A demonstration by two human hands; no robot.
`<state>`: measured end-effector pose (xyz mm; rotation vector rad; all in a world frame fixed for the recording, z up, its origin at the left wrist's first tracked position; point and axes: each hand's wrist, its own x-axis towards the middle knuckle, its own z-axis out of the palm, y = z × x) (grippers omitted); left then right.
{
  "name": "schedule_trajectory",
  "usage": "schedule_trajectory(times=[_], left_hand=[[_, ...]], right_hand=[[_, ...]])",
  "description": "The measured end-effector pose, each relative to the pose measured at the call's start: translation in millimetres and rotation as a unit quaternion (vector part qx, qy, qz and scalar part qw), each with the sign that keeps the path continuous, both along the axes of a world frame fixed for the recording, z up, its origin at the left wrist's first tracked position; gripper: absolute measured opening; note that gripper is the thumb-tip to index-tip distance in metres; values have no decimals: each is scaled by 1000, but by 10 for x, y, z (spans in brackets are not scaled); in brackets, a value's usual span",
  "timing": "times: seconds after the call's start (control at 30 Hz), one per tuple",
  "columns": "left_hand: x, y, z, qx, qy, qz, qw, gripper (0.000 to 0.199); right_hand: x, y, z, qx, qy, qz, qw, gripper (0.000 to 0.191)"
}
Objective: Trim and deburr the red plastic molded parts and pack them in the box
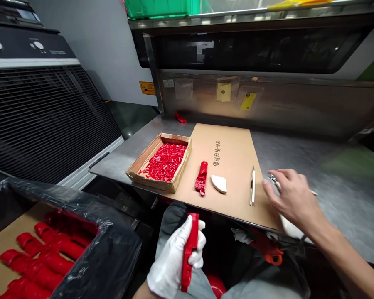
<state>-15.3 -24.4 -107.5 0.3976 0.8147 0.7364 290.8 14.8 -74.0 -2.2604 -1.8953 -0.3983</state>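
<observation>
My left hand (176, 253), in a white glove, is closed around a red plastic part (190, 249) held upright in front of my lap. My bare right hand (294, 197) is over the right side of the table, thumb and forefinger apart. A slim tool with a metallic end (272, 178) shows between them; its kind is partly hidden by the hand. On the cardboard sheet (233, 141) lie another red plastic part (201, 178), a white fan-shaped piece (219, 183) and a thin knife-like tool (252, 187).
A shallow cardboard tray (182, 166) of small red pieces stands left of the sheet. Lower left, a box lined with black plastic (112, 249) holds several red parts. A small red item (180, 118) lies at the back. Orange-handled scissors (272, 257) are below the table edge.
</observation>
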Motion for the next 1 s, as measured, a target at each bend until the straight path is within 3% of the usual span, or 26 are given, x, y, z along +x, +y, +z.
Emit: schedule_trajectory(times=[0.1,0.2,0.33,0.5,0.63,0.77,0.87,1.0], left_hand=[[25,-53,21,62,66,18,996,51],[-51,-82,62,127,152,6,980,53],[-179,-58,114,208,232,2,950,54],[-207,-48,128,287,214,7,934,51],[-207,-60,72,333,220,15,917,43],[-235,-54,-27,385,239,13,891,34],[-256,-50,-90,430,261,4,864,28],[-276,-70,-126,461,291,-7,838,24]], right_hand=[[-303,176,64,-37,13,58,998,36],[-432,296,64,-61,11,19,998,39],[-299,346,-19,-102,37,-19,994,37],[-70,292,-51,-133,127,3,983,29],[-158,-59,94,-109,197,59,973,23],[-489,-626,180,-114,327,204,916,23],[-719,-928,141,-89,315,263,908,30],[-856,-1046,83,-51,264,319,909,39]])
